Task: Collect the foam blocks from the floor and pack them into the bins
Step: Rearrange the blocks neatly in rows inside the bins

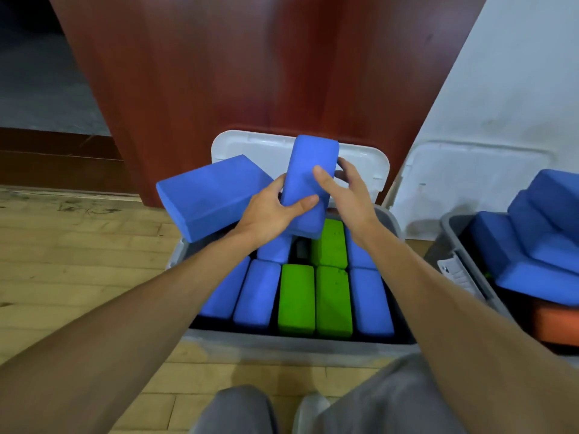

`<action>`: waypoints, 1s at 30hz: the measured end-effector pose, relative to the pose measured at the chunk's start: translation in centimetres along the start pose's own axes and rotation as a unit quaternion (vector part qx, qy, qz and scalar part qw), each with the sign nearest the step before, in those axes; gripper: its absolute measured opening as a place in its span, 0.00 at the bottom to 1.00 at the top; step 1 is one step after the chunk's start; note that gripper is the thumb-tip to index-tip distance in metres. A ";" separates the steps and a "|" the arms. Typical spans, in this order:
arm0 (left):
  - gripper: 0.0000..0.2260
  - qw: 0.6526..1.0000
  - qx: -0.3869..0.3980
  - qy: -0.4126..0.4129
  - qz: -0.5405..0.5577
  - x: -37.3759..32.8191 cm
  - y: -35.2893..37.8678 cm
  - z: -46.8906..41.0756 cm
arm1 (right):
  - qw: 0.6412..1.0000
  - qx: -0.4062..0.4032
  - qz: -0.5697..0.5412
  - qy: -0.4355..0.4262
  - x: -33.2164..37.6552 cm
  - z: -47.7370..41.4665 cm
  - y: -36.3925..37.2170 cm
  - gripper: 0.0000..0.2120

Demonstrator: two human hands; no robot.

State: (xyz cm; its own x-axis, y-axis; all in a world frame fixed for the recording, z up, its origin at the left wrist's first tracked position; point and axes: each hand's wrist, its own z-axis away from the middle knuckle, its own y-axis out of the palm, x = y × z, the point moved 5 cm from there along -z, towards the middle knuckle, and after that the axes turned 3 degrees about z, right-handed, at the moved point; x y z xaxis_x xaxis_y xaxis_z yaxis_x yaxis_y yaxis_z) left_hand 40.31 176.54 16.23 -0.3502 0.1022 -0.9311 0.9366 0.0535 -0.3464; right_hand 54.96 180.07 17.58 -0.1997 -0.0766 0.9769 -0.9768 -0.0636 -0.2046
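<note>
A grey bin in front of me holds rows of blue foam blocks and green foam blocks standing on edge. Above its far half I hold one blue block upright and tilted. My left hand grips its lower left side with the thumb across the front. My right hand grips its right side, fingers curled behind it. Another large blue block lies tilted on the bin's far left corner. A dark gap shows among the packed blocks.
A second grey bin at the right holds piled blue blocks over an orange one. White lids lean on the wall behind the bins. A red-brown wooden panel stands behind. Wooden floor lies to the left.
</note>
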 end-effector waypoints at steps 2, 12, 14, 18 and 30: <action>0.23 0.999 0.017 -0.011 -0.029 0.5 0.6 -0.3 | 1.000 0.011 -0.004 0.007 -0.8 -0.3 0.4 0.28; 0.18 0.987 0.080 -0.091 0.107 1.9 2.2 -0.6 | 0.992 -0.068 0.086 0.068 -3.0 -1.7 -1.2 0.31; 0.18 0.984 0.090 -0.098 0.122 2.3 2.3 -0.6 | 0.988 -0.073 0.116 0.072 -2.9 -1.8 -1.6 0.31; 0.21 0.984 0.094 -0.095 0.114 3.2 1.9 -0.5 | 0.984 -0.051 0.155 0.065 -2.7 -1.9 -1.7 0.32; 0.09 0.981 0.066 -0.147 0.111 8.4 2.1 -1.5 | 0.938 0.056 0.308 0.149 -6.8 -4.2 1.8 0.41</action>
State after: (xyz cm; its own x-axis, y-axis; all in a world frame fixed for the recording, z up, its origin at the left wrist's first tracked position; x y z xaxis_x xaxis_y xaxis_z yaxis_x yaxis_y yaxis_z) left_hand 39.29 178.96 7.82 -0.1357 -0.1958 -0.9712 0.9898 -0.0688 -0.1244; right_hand 54.25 184.65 10.84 -0.7528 0.1470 0.6416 -0.6578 -0.2049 -0.7248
